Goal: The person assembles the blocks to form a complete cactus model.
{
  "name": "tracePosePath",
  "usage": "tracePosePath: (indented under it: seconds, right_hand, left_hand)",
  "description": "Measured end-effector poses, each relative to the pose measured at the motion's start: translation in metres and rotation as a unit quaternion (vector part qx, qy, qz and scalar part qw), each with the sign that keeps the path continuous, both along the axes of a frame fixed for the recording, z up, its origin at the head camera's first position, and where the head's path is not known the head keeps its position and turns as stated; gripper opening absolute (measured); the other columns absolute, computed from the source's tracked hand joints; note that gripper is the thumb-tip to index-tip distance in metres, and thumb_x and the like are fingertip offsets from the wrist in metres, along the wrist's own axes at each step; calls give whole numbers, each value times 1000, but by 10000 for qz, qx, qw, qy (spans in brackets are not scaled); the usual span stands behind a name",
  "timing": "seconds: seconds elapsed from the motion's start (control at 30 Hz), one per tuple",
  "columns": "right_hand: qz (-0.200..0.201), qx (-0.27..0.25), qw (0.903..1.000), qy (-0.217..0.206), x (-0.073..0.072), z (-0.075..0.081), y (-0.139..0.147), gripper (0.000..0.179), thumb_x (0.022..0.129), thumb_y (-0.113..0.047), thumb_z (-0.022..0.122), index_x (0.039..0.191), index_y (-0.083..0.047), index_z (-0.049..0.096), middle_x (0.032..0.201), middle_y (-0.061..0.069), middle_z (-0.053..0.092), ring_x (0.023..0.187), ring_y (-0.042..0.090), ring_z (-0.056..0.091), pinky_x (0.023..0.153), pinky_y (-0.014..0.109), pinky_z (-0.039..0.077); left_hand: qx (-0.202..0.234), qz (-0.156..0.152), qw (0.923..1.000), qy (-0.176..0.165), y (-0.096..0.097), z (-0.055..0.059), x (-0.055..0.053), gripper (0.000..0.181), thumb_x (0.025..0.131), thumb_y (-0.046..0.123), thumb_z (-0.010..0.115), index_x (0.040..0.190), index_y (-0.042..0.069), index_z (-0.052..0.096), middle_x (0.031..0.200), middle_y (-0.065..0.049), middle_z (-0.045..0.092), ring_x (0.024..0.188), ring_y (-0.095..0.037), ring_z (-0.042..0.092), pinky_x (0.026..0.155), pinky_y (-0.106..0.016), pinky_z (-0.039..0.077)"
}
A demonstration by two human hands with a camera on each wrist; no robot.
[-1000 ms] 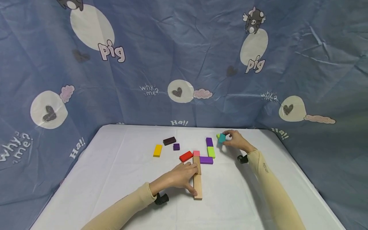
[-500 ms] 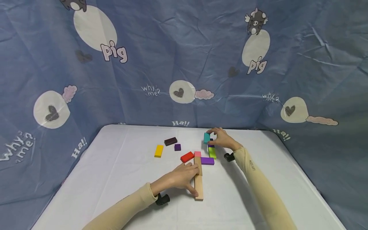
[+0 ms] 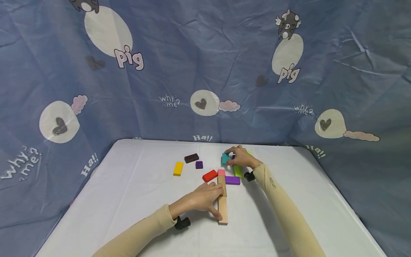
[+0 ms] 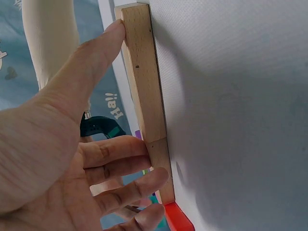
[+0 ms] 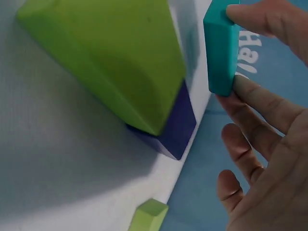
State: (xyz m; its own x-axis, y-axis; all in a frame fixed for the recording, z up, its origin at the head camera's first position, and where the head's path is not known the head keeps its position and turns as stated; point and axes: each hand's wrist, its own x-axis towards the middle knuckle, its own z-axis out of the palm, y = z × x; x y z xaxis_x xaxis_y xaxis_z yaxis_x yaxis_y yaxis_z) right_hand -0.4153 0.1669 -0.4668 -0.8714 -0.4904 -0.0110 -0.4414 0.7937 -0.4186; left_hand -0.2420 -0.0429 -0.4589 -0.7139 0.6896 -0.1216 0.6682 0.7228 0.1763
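Note:
My right hand [image 3: 242,157] pinches a teal block [image 5: 221,55] between thumb and fingertips, over the far part of the table. Below that hand, a lime green block [image 5: 120,53] lies end to end with a dark purple block [image 5: 180,125], which the hand partly covers in the head view. My left hand [image 3: 203,199] touches two wooden blocks laid in a line. Its thumb is at the side of the near wooden block [image 4: 139,72], and its fairly straight fingers reach the far wooden block [image 4: 161,163]. A pink block [image 3: 221,172] sits at the line's far end.
Beside the wooden line lie a red block [image 3: 210,175] and a purple block [image 3: 232,180]. Farther left are a yellow block [image 3: 178,169], a dark brown block [image 3: 191,158] and a small purple block [image 3: 199,165]. Another lime block [image 5: 148,216] lies beyond the right hand.
My right hand has carried the teal block leftward from the far right, past the dark purple block, and lower toward the table. The left hand has stayed on the wooden blocks.

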Motion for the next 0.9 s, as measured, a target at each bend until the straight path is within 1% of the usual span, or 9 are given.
tracePosePath:
  seconds: [0.1,0.23,0.37,0.57,0.7,0.9]
  right_hand:
    - [-69,281,9994,-163,2,-3,-3,57,78,-37,77,129,-16,63,134,8,58,118,28,44,98,47,31]
    - [-68,433,9989,-148,3,-3,-5,54,80,-36,76,129,-16,63,134,8,58,120,29,43,99,47,29]
    - [-6,414,9991,-72,3,-1,-7,53,81,-36,75,128,-15,63,133,9,59,121,30,43,98,48,29]
    - [31,298,9995,-90,5,-1,-8,53,82,-35,74,128,-13,63,133,9,59,119,30,44,98,48,29]
    - [25,232,9996,-134,5,-1,-11,53,81,-37,75,127,-15,64,132,8,60,116,28,46,99,47,31]
    - [28,116,9995,-302,6,-2,-13,54,78,-40,76,126,-19,64,129,5,60,111,25,46,95,45,36]
  left_hand:
    - [-20,-17,10000,0,0,-1,0,73,62,66,78,113,18,60,99,10,47,91,-8,45,85,-32,44]
    - [-46,-27,10000,26,1,0,0,74,62,66,78,114,18,60,100,10,47,92,-9,46,86,-32,44]
    - [-57,-22,10000,50,0,1,1,74,62,66,77,115,17,59,100,10,48,93,-9,46,88,-33,44]
    - [-60,-31,9999,97,-1,0,0,74,62,67,77,115,17,59,99,10,47,92,-9,46,86,-32,44]
    - [-66,-60,9999,145,-1,0,0,74,62,68,76,114,17,60,99,10,47,92,-9,46,84,-31,43]
    - [-30,-112,9997,206,-1,1,1,71,62,67,77,110,18,59,97,10,46,90,-9,45,79,-27,41]
